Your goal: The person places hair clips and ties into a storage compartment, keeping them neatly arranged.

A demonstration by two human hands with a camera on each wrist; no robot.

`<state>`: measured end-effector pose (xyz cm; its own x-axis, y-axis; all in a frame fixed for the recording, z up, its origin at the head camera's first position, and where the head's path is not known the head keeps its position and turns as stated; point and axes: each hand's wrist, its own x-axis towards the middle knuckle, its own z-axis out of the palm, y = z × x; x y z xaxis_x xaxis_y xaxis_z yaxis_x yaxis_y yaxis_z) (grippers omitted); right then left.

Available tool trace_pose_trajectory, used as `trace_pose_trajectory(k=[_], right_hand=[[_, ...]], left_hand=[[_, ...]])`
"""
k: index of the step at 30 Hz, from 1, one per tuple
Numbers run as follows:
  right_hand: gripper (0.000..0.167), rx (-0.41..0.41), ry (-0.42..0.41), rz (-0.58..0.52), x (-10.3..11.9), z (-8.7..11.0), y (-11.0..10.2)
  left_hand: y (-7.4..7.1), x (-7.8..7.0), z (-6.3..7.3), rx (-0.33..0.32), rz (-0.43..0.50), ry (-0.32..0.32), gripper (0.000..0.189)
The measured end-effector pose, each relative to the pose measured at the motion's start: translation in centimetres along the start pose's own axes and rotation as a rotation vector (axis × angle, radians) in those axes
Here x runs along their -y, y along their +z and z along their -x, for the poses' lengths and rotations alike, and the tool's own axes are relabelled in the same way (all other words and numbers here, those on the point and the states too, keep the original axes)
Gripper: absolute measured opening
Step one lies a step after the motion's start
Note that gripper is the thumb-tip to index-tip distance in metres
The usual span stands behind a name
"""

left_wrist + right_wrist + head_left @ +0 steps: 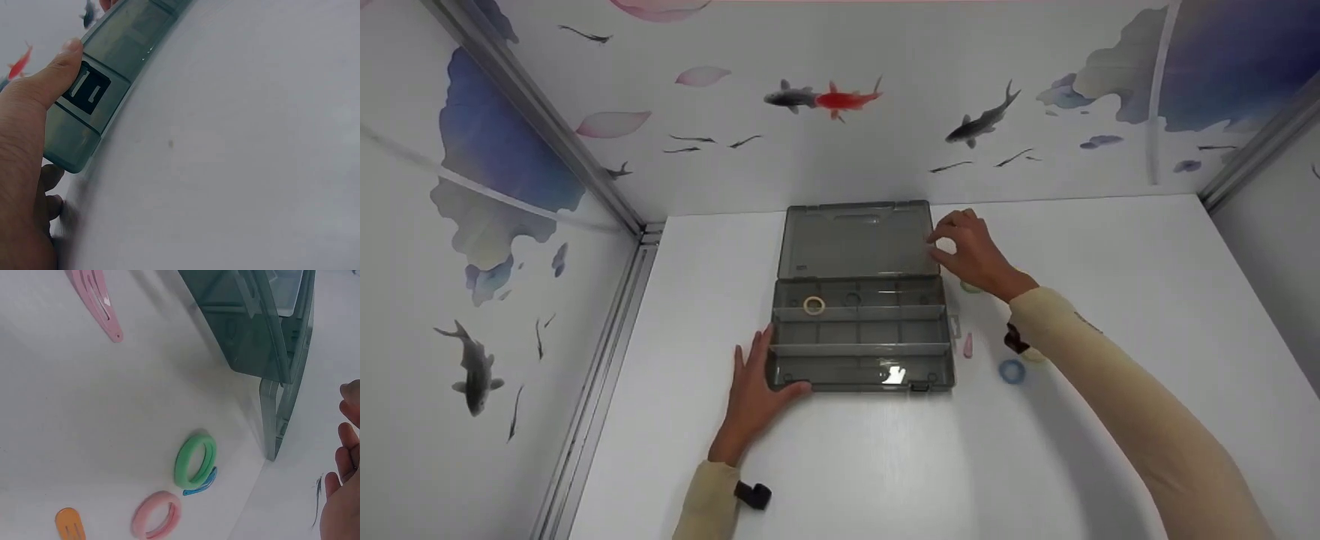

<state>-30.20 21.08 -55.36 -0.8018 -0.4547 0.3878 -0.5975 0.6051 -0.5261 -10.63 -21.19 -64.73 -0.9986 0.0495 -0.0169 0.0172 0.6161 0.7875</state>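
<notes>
A grey translucent compartment storage box (840,369) stands on the white table with its lid (855,244) swung back. In its rear row lies a beige hair tie (814,313). My left hand (754,397) holds the front left corner, fingers along the side and thumb at the front; the left wrist view shows the thumb (59,70) on the box beside its dark latch. By the lid's right edge is my right hand (975,251), fingers loosely bent, nothing visible in it. In the right wrist view its fingers (349,450) appear apart from the lid.
Right of the box lie a pink snap clip (968,346) and a blue hair tie (1003,371). The right wrist view shows a green hair tie (182,467), a blue clip (202,485), a pink hair tie (144,512) and an orange clip (70,520). A fish-patterned wall (885,165) stands behind.
</notes>
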Motion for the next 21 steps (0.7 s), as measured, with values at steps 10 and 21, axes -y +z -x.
trace_pose_trajectory(k=[10,21], right_hand=[[0.011,-0.034,0.132,-0.111,-2.0,2.4,-0.2],[0.013,0.007,0.264,-0.184,-3.2,5.8,0.6]], left_hand=[[-0.1,0.0,0.1,-0.003,0.012,0.005,0.123],[0.0,-0.2,0.2,-0.005,0.002,0.0,0.123]])
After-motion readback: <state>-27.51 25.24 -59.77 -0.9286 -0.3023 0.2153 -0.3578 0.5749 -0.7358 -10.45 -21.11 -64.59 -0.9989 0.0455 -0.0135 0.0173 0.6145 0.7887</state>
